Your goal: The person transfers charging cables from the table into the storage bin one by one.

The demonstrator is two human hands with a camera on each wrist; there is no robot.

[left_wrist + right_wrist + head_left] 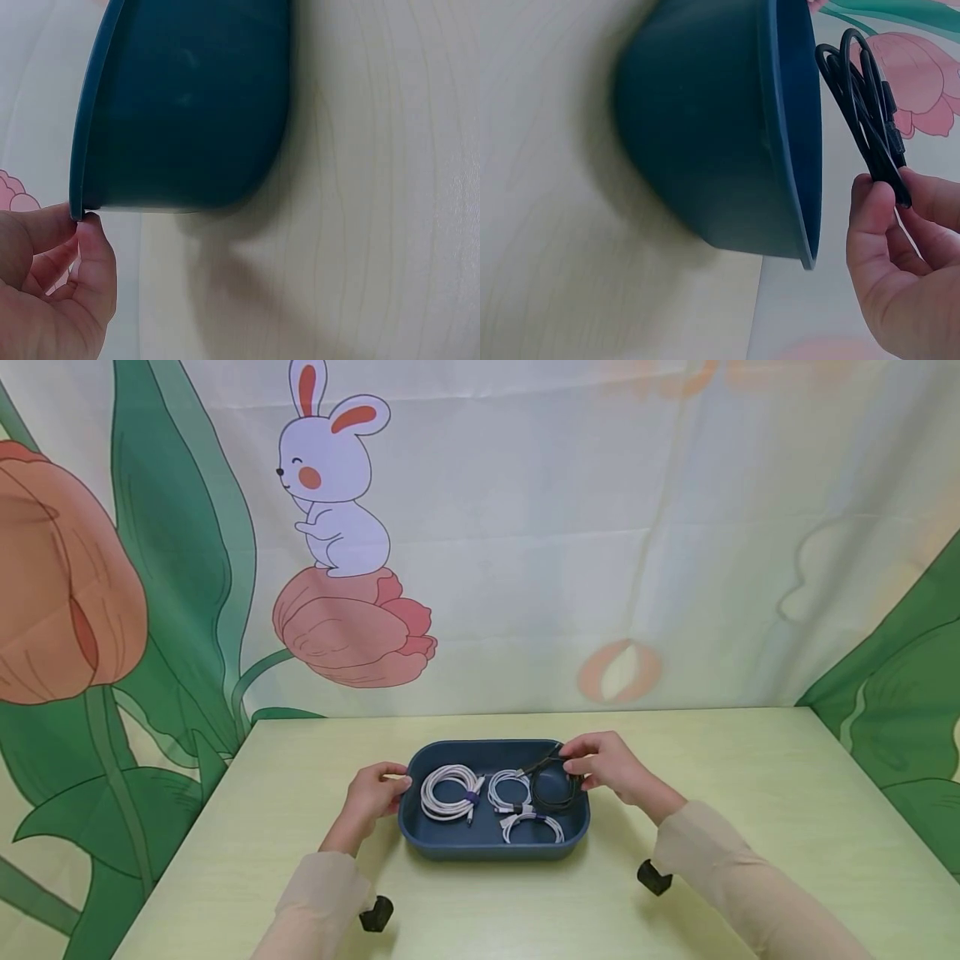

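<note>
A dark blue tray [495, 852] with raised walls stands on the table. Its left rim is pinched between thumb and fingers of my left hand [372, 793], as the left wrist view also shows. My right hand [611, 768] pinches a coiled black cable [866, 112] just above the tray's right end. In the tray lie a large white cable coil [431, 810] with a dark tie at left, a smaller white coil [491, 793] in the middle, and another white cable coil [555, 831] near the front wall.
The pale table [480, 910] reaches back to a printed curtain [510, 527] with a rabbit and tulips. A black wrist device [377, 914] sits below the left sleeve, and another black device [654, 877] below the right one.
</note>
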